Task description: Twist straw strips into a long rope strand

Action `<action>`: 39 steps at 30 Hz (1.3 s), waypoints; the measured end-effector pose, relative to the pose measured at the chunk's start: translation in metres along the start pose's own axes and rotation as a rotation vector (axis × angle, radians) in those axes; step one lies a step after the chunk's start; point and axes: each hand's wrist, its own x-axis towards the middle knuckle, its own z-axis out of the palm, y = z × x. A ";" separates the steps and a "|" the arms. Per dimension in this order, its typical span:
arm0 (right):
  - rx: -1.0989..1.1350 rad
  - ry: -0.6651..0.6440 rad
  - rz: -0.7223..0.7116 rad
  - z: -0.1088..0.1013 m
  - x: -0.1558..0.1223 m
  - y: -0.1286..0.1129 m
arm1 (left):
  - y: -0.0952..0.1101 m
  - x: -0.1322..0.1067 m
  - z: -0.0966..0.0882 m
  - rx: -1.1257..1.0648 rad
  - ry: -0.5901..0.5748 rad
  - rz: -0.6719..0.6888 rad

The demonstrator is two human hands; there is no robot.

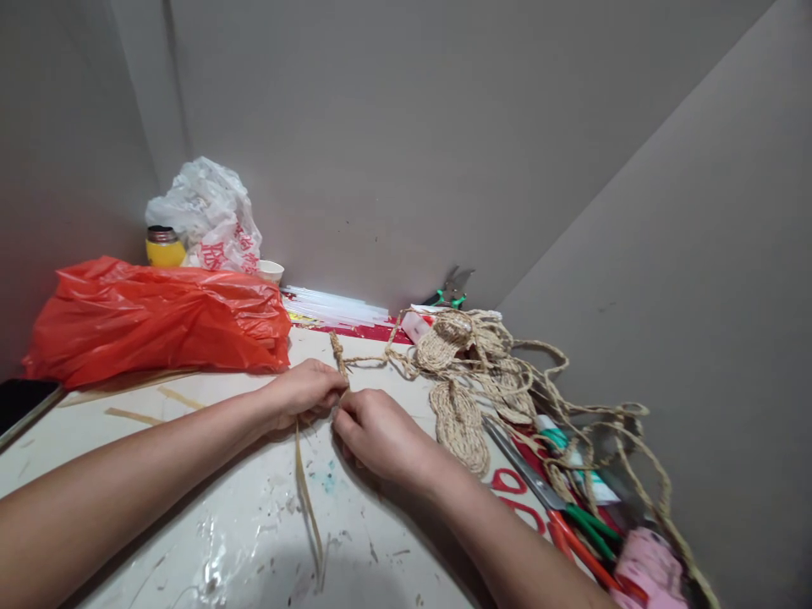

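Note:
My left hand (310, 391) is closed in a pinch around a tan straw cord (338, 351), whose knotted upper end sticks up past the fingers. A flat straw strand (304, 491) hangs below this hand onto the table. Close beside it, my right hand (374, 430) is also closed, thumb and finger pinching at the lower part of the cord; the exact grip is hidden by the fingers. From the cord's top, a thin twisted rope (368, 361) runs right to a pile of coiled straw pieces (457, 338). One oval woven piece (460, 427) lies nearer me.
A red plastic bag (165, 317) lies at left, with a white bag (212, 211), yellow jar (163, 247) and paper cup (271, 271) behind. Glue sticks (336, 306) and green-handled pruners (452, 289) lie at the back. Scissors (539, 486) and loose rope (625, 423) are at right.

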 end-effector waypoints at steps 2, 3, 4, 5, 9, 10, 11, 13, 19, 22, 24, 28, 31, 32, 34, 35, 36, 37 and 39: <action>-0.217 0.088 -0.079 0.003 -0.005 -0.003 | 0.002 -0.002 0.001 -0.040 -0.022 0.015; -0.287 0.087 -0.119 0.002 -0.008 -0.004 | 0.003 -0.002 0.001 -0.059 -0.037 0.029; -0.302 0.047 -0.150 -0.001 -0.011 -0.005 | 0.004 -0.003 0.000 -0.076 -0.054 0.042; -0.278 -0.001 -0.168 -0.005 -0.013 -0.005 | 0.004 -0.003 -0.001 -0.094 -0.069 0.054; -0.025 0.150 -0.114 -0.033 -0.009 -0.002 | 0.007 -0.003 -0.007 -0.160 -0.131 0.068; 0.052 0.246 -0.087 -0.038 -0.005 0.000 | 0.007 -0.003 -0.009 -0.169 -0.149 0.067; 0.133 0.311 -0.065 -0.041 0.000 0.002 | 0.007 -0.002 -0.010 -0.175 -0.171 0.066; 0.325 0.272 -0.017 -0.039 0.008 0.007 | 0.006 -0.002 -0.011 -0.180 -0.207 0.068; 0.684 -0.162 0.107 -0.016 0.024 0.024 | 0.000 0.001 -0.014 -0.112 -0.190 0.091; 0.625 -0.181 0.116 -0.017 0.030 0.031 | -0.003 0.003 -0.016 0.069 -0.155 0.141; 0.600 -0.214 0.141 -0.019 0.032 0.033 | -0.003 0.003 -0.017 0.246 -0.117 0.192; 0.663 -0.189 0.196 -0.013 0.034 0.032 | 0.002 -0.001 -0.021 0.619 0.002 0.228; 0.721 -0.113 0.204 -0.004 0.034 0.027 | 0.011 -0.010 -0.023 0.834 0.051 0.226; 0.743 -0.093 0.203 -0.001 0.033 0.025 | 0.015 -0.014 -0.023 0.892 0.069 0.225; 0.797 -0.069 0.205 0.002 0.032 0.021 | 0.019 -0.022 -0.019 0.990 0.109 0.224; 0.827 -0.069 0.211 0.002 0.032 0.019 | 0.020 -0.025 -0.015 1.030 0.129 0.231; 0.859 -0.077 0.220 0.002 0.031 0.017 | 0.020 -0.027 -0.011 1.070 0.152 0.241; 0.890 -0.089 0.231 0.002 0.030 0.016 | 0.018 -0.029 -0.005 1.116 0.180 0.252; 0.947 -0.116 0.251 0.003 0.030 0.015 | 0.012 -0.030 0.007 1.228 0.227 0.264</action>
